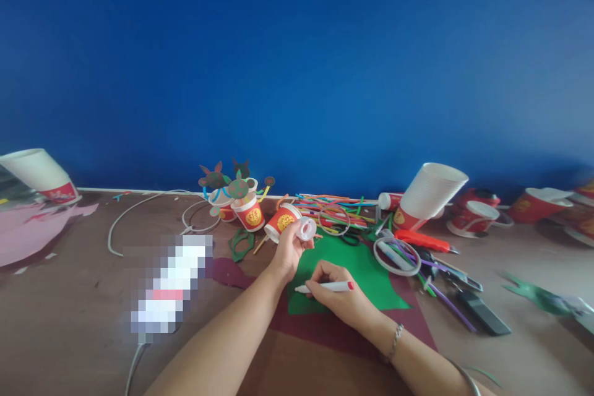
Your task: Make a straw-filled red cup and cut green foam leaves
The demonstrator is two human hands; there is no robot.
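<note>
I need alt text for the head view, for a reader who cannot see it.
A person's right hand holds a white marker over green paper, while the left hand holds a small whitish round object. Paper cups and colourful sticks are behind, before a blue wall.

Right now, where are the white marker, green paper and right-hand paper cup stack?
White marker (335, 286), head view, on the barrel.
Green paper (346, 253), head view, on its bare surface.
Right-hand paper cup stack (423, 198), head view, on its white side.

1. Pen (336, 286) is showing smooth plastic.
2. Green sheet (366, 258) is looking like matt paper.
3. Cup stack (431, 195) is looking papery and smooth.
4. Tabletop (69, 322) is resembling wood.
5. Bracelet (396, 340) is gleaming like metal.
</note>
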